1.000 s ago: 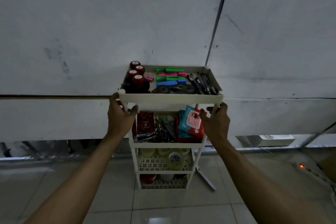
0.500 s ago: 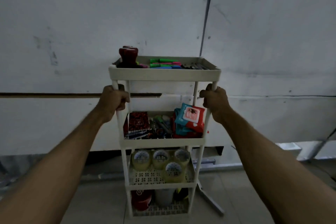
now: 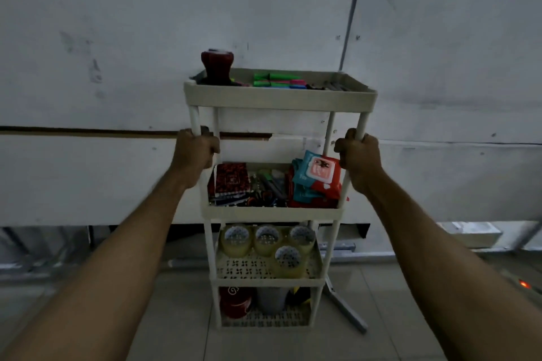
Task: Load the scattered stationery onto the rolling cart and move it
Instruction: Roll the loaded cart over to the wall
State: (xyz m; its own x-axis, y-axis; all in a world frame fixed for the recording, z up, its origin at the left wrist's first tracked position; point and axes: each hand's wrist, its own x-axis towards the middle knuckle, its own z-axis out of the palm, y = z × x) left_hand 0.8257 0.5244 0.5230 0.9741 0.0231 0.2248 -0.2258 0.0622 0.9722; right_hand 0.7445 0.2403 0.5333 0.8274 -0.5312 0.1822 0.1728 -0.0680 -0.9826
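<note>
A cream rolling cart point(image 3: 278, 98) with several tiers stands in front of me on the tiled floor. My left hand point(image 3: 195, 152) is wrapped around its front left post below the top tray. My right hand point(image 3: 359, 154) grips the front right post at the same height. The top tray carries dark red stamps point(image 3: 217, 66), highlighters point(image 3: 277, 80) and pens. The second tier holds a red notebook point(image 3: 231, 180), scissors and red-and-teal packets point(image 3: 318, 177). Clear tape rolls point(image 3: 265, 239) fill the third tier. A red cup point(image 3: 234, 302) and other items sit on the bottom tier.
A grey-white wall point(image 3: 117, 38) rises right behind the cart. A metal leg point(image 3: 346, 308) slants across the floor by the cart's right side. A white box point(image 3: 469, 233) lies at the wall's foot to the right, and a small orange light point(image 3: 523, 283) glows near the right edge.
Both hands slid from the top tray's edge down onto the posts. The cart now sits higher and closer in view, its top tray seen almost edge-on.
</note>
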